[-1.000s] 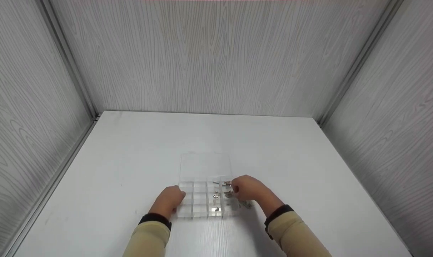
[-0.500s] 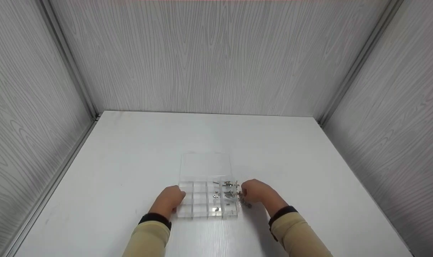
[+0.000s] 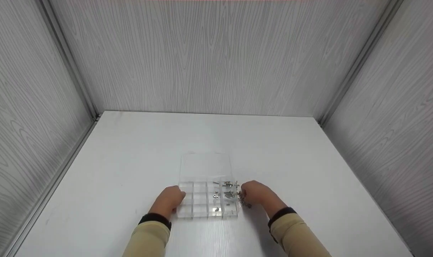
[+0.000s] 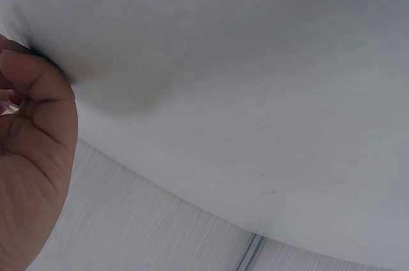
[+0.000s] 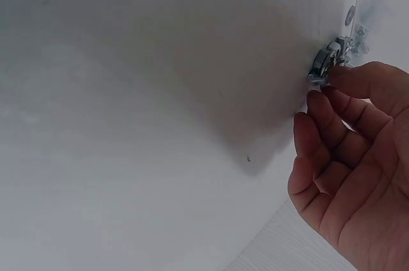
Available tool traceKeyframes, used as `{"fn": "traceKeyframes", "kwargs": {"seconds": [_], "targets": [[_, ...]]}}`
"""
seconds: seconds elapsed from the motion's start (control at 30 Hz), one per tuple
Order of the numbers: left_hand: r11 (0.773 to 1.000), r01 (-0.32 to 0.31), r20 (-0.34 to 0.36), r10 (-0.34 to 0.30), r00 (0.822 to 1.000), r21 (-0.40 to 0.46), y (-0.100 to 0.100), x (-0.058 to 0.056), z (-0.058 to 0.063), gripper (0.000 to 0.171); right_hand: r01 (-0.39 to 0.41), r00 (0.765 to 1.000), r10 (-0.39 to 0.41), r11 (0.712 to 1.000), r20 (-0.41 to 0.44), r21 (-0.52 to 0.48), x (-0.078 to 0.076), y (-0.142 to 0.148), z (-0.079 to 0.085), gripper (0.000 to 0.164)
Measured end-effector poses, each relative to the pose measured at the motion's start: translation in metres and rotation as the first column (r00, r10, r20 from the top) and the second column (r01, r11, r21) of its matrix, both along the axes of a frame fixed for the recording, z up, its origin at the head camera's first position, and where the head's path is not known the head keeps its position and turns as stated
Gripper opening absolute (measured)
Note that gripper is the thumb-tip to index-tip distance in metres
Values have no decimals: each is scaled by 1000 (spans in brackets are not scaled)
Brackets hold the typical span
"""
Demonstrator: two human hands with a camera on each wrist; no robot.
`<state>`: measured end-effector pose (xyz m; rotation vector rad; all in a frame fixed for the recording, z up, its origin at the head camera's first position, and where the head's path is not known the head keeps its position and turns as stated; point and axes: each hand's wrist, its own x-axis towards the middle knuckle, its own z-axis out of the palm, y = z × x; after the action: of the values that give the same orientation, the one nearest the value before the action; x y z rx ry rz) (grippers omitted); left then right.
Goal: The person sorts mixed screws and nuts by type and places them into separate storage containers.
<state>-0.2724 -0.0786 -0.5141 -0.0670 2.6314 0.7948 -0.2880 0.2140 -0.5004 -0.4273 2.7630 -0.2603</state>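
Note:
A clear plastic compartment box (image 3: pixel 200 207) lies on the white table with its lid laid back. My left hand (image 3: pixel 169 198) grips its left edge; in the left wrist view the curled fingers (image 4: pixel 45 92) pinch a bit of clear plastic. Small screws (image 3: pixel 229 194) and nuts (image 3: pixel 215 195) lie in compartments on the box's right side. Just right of the box is a small pile of metal hardware (image 5: pixel 323 63). My right hand (image 3: pixel 255 192) is at this pile, thumb and index fingertips touching it. I cannot tell whether a piece is pinched between them.
The lid (image 3: pixel 205 166) extends behind the box on the table (image 3: pixel 130 142). Wood-grained panels (image 3: pixel 209 57) stand at the back and both sides. In the right wrist view, a flat washer (image 5: pixel 349 15) lies beside the pile.
My right hand has drawn back from over the box's far right compartment to the hardware pile beside it, and has stayed there. My left hand has not moved.

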Motion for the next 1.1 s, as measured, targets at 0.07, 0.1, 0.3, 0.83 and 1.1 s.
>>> {"fn": "traceKeyframes", "kwargs": {"seconds": [0.07, 0.1, 0.3, 0.83, 1.1], "targets": [[1000, 1, 3, -1, 1000, 7, 0, 1, 1, 31, 0, 1000, 0, 1000, 3, -2, 0, 0, 2, 14], [1000, 3, 4, -3, 1000, 11, 0, 1, 1, 31, -2, 1000, 2, 1000, 4, -5, 0, 0, 3, 14], [1000, 14, -3, -14, 1000, 13, -1, 2, 3, 32, -28, 999, 26, 999, -36, -33, -3, -1, 11, 18], [999, 44, -51, -44, 998, -14, -5, 3, 4, 28, -110, 991, 105, 992, -82, -57, 0, -39, 34, 16], [1000, 25, -20, -26, 999, -18, -3, 1, 2, 35, -211, 971, 210, 977, -113, -3, 11, -65, 27, 20]]}}
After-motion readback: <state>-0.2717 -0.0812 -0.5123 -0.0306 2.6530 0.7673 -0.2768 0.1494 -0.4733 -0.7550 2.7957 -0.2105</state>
